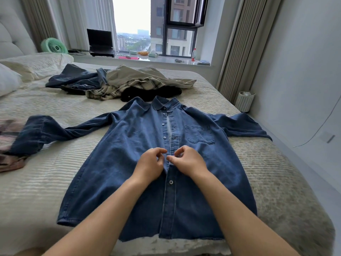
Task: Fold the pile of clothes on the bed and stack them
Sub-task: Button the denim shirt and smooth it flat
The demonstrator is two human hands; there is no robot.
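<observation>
Shirt hem, near edge: the denim shirt (129,163) lies front-up on the bed (46,182), sleeves spread left and right; its hem sits at the near edge of the mattress, so a tug toward me could slide it off.
Hands at placket: my left hand (150,164) pinches the left placket edge and my right hand (188,160) pinches the right edge, fingertips nearly meeting at mid-chest. I judge I am fastening a button.
Risk, fastening: the button below my hands is done up, while those above are open with a gap showing. Mating a button to the wrong hole would skew the front and spoil the fold.
Risk, sleeves: the left sleeve (36,133) ends touching a pink plaid garment (9,145); folding inward could drag it along.
Pile, far: the unfolded clothes (129,84) lie just beyond the collar, leaving little room to smooth upward.
Beyond: pillows (33,65) far left; window ledge with fan (53,46) and laptop (100,43), well apart.
</observation>
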